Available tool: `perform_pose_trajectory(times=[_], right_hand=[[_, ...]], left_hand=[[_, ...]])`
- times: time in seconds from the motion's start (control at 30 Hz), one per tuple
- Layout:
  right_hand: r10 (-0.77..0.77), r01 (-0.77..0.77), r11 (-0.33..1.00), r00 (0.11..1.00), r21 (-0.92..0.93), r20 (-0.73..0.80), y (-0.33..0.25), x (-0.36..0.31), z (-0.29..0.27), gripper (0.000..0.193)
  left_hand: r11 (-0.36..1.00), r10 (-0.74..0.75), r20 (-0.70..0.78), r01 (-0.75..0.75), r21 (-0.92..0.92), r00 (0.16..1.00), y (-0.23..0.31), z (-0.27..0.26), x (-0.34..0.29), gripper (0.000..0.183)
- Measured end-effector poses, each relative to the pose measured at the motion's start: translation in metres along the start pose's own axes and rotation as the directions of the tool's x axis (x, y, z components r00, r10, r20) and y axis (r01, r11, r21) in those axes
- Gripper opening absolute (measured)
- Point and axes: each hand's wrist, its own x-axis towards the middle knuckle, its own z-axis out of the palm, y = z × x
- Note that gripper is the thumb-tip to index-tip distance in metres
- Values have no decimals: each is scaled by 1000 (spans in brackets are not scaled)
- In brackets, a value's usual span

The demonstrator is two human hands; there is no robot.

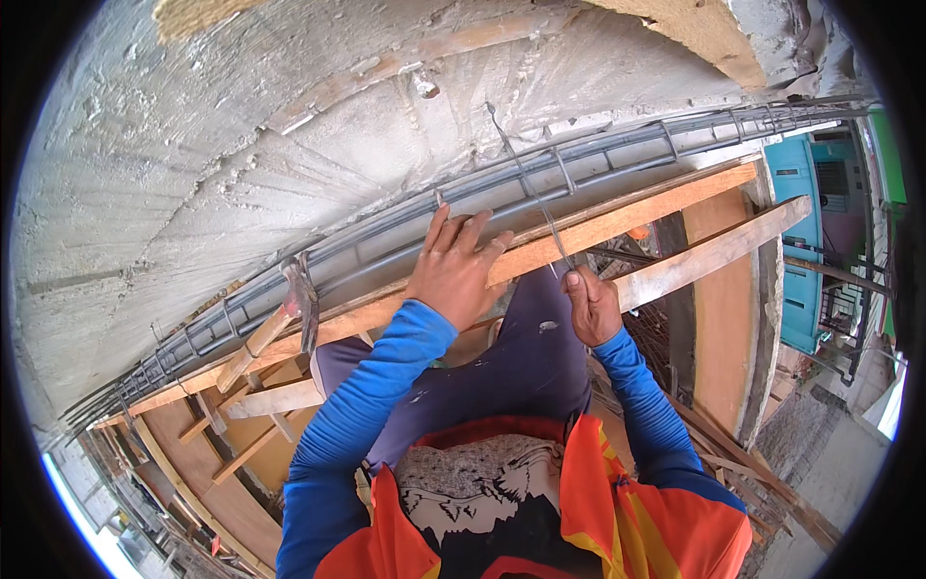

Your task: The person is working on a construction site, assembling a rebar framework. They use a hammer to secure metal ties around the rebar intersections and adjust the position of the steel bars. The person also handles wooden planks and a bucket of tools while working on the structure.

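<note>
My right hand [590, 304] is closed around the lower end of a thin metal wire [529, 183]. The wire slants up and left across the rebar cage [617, 164], its bent tip lying against the concrete wall. Fingers spread, my left hand [457, 265] lies over the edge of a long wooden board [637, 214], with its fingertips reaching toward the bars. Whether they touch the steel is hard to tell. Left of that hand, a hammer [303, 301] hangs by its metal head over the board's edge, its wooden handle [253, 349] slanting down.
A rough concrete wall [193, 154] rises beyond the rebar. Under my right hand a loose plank [719, 253] sticks out to the right. Wooden formwork panels [723, 328] and braces [246, 454] stand below on both sides. Scrap timber [762, 482] lies at lower right.
</note>
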Motion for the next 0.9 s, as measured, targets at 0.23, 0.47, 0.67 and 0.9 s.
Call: perform_pose_trajectory(times=[0.23,0.47,0.67,0.9], right_hand=[[-20,27,977,999,214,-36,22,2,8,36],[13,7,903,999,430,-43,20,-2,26,42],[72,-54,845,997,533,-13,33,-9,29,46],[130,-130,739,990,661,49,41,-5,30,40]], left_hand=[[999,29,-43,-30,-21,999,2,5,7,57],[997,57,-84,-53,52,995,-7,6,-9,56],[990,128,-256,-109,89,958,-2,7,-16,57],[971,90,-409,12,239,908,29,33,-15,70]])
